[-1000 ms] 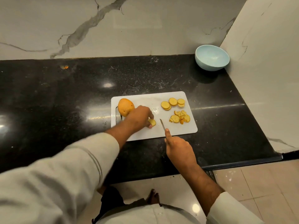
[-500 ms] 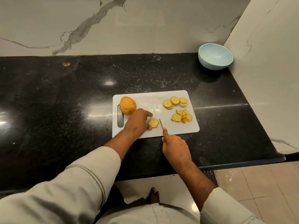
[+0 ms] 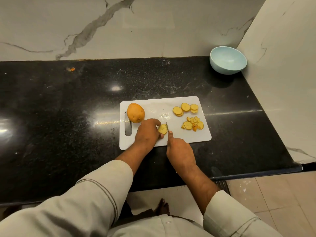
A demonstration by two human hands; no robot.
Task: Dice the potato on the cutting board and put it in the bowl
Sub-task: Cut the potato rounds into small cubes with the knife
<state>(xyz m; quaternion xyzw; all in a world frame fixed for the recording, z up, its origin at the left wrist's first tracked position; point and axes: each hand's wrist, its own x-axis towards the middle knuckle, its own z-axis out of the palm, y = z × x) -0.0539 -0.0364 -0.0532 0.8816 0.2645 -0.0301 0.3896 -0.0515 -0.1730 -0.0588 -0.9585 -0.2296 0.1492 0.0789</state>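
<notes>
Pale yellow potato slice flat on the white cutting board, near the front middle, cut face up, with a faint line across that face. Roughly round, so no clear long axis. Pinned from its left side by the left hand, fingertips curled down onto the slice's edge.

Knife just right of the slice, blade thin and pointing away from the person, touching or nearly touching the slice's right edge (too small to tell which). Gripped by the right hand, fingers wrapped round the handle, index finger stretched along the blade's spine.

Whole potato at the board's back left corner, skin orange-brown and speckled, long axis running roughly front to back, sitting right beside the board's handle slot and just behind the left hand.

Round slices overlapping in a short row at the board's back right, pale yellow with darker rims. Heap of smaller cut pieces just in front of them, irregular, some showing orange skin.

Board lying with long side left to right on the black speckled counter. Light blue bowl well apart, in the far right corner against the marble wall, tilted toward the camera. Pale sleeves over both forearms.
</notes>
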